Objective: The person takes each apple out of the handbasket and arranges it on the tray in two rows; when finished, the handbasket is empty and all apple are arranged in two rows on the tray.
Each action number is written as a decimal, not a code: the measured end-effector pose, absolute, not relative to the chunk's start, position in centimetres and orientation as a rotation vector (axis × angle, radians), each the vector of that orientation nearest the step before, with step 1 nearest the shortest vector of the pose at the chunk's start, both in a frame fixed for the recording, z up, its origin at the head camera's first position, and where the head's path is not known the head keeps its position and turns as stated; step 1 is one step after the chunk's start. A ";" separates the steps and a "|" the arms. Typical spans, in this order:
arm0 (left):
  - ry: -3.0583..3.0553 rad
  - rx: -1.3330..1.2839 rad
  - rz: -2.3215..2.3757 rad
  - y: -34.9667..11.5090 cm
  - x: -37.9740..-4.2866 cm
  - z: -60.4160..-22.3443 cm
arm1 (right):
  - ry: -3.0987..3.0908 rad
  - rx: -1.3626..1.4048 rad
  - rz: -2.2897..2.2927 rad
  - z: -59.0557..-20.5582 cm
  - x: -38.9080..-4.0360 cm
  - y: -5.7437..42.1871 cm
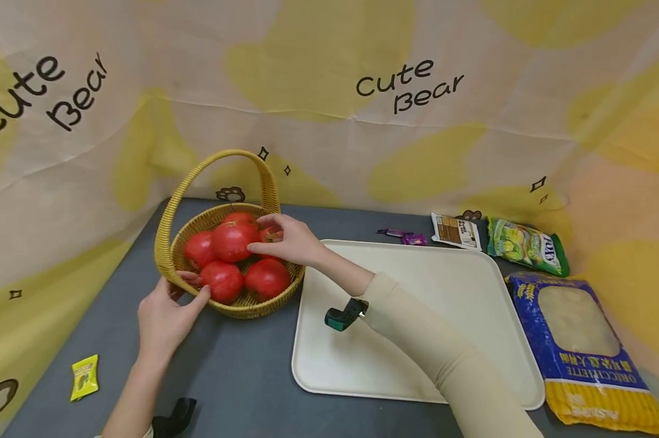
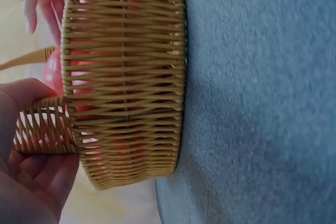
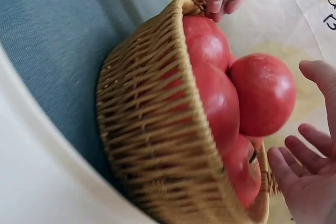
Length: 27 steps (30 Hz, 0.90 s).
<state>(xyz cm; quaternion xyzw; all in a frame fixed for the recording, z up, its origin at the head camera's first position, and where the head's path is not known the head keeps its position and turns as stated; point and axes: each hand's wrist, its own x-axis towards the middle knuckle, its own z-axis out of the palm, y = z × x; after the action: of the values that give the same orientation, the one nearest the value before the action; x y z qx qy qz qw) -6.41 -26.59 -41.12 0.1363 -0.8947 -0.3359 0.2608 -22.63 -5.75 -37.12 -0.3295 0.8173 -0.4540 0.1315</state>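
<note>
A yellow wicker basket point(image 1: 247, 311) with a tall arched handle point(image 1: 168, 225) stands on the grey table and holds several round red tomatoes point(image 1: 267, 280). One tomato point(image 3: 263, 94) lies on top of the others. My left hand point(image 1: 165, 313) grips the foot of the handle at the near left rim, thumb on one side and fingers on the other, as the left wrist view shows. Over the basket's right side my right hand point(image 1: 288, 240) has its thumb and fingers spread beside the top tomato. A gap shows between them in the right wrist view.
A white tray point(image 1: 417, 371) lies right of the basket, under my right forearm. Beyond it are purple-wrapped sweets point(image 1: 414, 239), a brown-and-white packet point(image 1: 456, 232), a green bag point(image 1: 526, 246) and a blue-yellow pasta bag point(image 1: 586, 353). A yellow packet point(image 1: 85, 376) lies at left. Printed cloth hangs behind.
</note>
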 end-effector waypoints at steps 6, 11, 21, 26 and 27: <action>-2.390 0.337 -0.879 -26.8 -6.6 -41.6 | 2.489 -0.979 -1.081 -37.4 -22.7 -9.1; -2.373 0.319 -0.847 -26.8 -6.5 -41.8 | 2.589 -0.999 -1.011 -38.4 -22.5 -10.6; -2.347 0.292 -0.842 -26.8 -6.8 -42.0 | 2.688 -0.944 -1.060 -39.4 -22.1 -10.9; -2.344 0.288 -0.848 -27.0 -6.9 -42.0 | 2.696 -0.936 -1.140 -39.5 -21.9 -10.3; -2.342 0.286 -0.851 -27.0 -6.9 -42.0 | 2.691 -0.922 -1.164 -39.4 -21.9 -10.1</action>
<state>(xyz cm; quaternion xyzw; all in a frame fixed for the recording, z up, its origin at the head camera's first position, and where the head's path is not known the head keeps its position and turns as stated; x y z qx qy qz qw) -6.87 -27.03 -42.01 0.1083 -0.8873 -0.3223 0.3117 -21.90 -10.10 -39.42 -0.2999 0.8751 -0.3784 0.0340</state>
